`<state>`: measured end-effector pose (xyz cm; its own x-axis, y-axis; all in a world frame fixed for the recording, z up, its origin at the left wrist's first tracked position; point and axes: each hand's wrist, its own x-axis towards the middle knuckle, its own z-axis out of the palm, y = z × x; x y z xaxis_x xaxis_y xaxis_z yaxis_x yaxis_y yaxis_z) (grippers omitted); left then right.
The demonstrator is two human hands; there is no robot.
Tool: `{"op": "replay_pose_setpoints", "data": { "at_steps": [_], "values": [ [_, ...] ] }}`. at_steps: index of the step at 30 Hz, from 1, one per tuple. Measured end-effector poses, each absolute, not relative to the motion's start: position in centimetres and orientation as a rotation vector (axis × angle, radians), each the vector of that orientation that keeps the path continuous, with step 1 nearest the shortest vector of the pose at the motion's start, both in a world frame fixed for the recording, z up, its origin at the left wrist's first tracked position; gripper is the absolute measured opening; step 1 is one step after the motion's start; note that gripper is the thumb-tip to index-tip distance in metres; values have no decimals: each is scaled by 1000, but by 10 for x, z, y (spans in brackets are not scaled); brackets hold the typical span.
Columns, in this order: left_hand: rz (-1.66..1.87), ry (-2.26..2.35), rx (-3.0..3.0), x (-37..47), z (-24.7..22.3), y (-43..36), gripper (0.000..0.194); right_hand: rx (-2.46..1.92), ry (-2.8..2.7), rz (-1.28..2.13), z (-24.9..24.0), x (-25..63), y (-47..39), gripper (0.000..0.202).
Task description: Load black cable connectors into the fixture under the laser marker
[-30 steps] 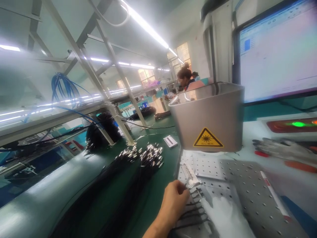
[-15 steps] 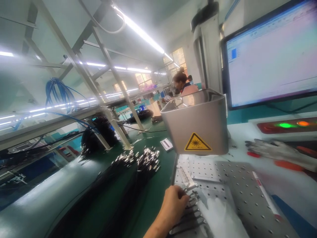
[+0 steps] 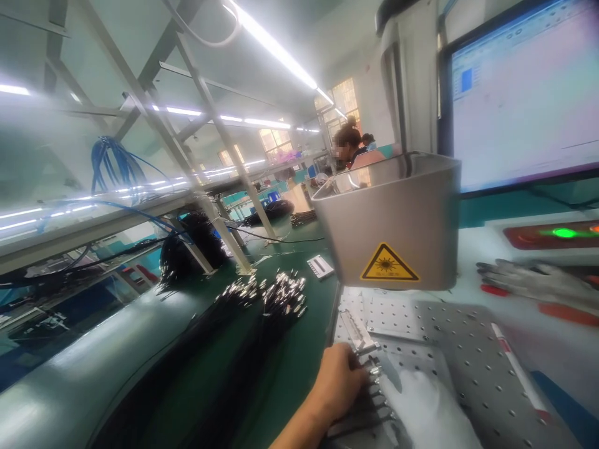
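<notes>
My bare left hand [image 3: 342,381] is at the bottom centre, its fingers curled in on the black cables at the upper end of a row. The metal connectors [image 3: 375,369] of these cables point right, toward my other hand. My right hand [image 3: 433,405], in a white glove, lies just right of the connectors; its fingers are blurred, so their grip cannot be made out. A slotted metal fixture [image 3: 358,330] sits just beyond my left fingertips, on the perforated metal plate [image 3: 468,355].
A metal guard [image 3: 388,224] with a laser warning sign stands over the plate's far end. Bundles of black cables [image 3: 243,368] lie on the green table at left. A marker pen [image 3: 519,374], grey glove [image 3: 528,280] and monitor [image 3: 524,106] are at right. Another person [image 3: 353,146] sits beyond.
The view has shifted, so the guard and monitor appear further right. My left hand has closed in over the cables, hiding the fingertips that showed pinched at the fixture's near end.
</notes>
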<state>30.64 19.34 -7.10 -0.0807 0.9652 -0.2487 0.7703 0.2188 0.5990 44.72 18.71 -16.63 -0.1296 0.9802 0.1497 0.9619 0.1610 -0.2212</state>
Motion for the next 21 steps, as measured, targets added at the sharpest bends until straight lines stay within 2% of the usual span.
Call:
{"op": "replay_pose_setpoints", "data": {
  "at_steps": [3,7,10,14,18,21],
  "values": [
    [379,1871,1554,305,-70,199,17,-1690,-2254,39,-170,451,185,32],
    [353,1854,1529,305,-70,204,20,-1527,-2394,-86,-172,453,183,48],
    [362,1855,1524,303,-72,204,20,-1488,-2430,-101,-169,453,185,51],
    [370,1816,1544,299,-69,200,13,-1627,-2324,36,-168,450,189,36],
    [380,1824,1669,300,-63,194,9,-1851,-2127,159,-173,445,194,38],
    [369,1854,1699,302,-62,193,7,-1865,-2086,177,-175,443,195,35]
  ]
}}
